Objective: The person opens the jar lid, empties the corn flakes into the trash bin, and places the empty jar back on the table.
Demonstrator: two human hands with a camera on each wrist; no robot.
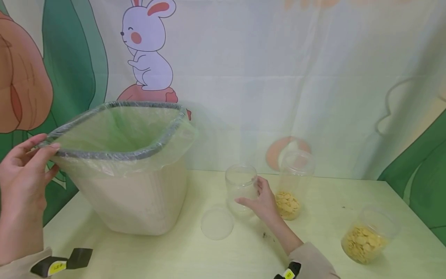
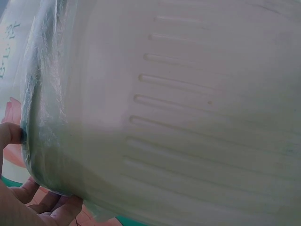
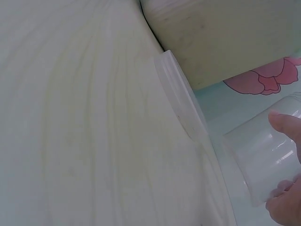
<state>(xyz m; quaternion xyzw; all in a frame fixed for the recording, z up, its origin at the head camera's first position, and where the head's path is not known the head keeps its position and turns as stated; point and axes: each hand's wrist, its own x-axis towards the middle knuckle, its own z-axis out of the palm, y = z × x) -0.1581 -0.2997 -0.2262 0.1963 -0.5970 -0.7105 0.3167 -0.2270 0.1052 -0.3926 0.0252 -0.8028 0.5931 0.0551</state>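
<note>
My left hand (image 1: 24,172) grips the grey rim of a whitish trash bin (image 1: 139,201) at its left corner. A thin, clear greenish bag (image 1: 139,131) lines the bin and folds out over the rim. In the left wrist view my fingertips (image 2: 68,207) hook at the lined edge of the bin (image 2: 178,113). My right hand (image 1: 266,203) holds a clear, empty plastic jar (image 1: 238,190) round its side, thumb in front. Beside the jar, a round translucent lid (image 1: 217,224) lies on the table; the right wrist view shows this lid (image 3: 181,96) between bin and jar.
Behind my right hand stands a tall clear jar (image 1: 288,205) partly filled with yellow flake-like pieces. Farther right is a shorter jar (image 1: 364,244) with similar pieces. A few dark specks (image 1: 265,235) dot the pale table (image 1: 174,259). A printed curtain (image 1: 237,77) hangs behind.
</note>
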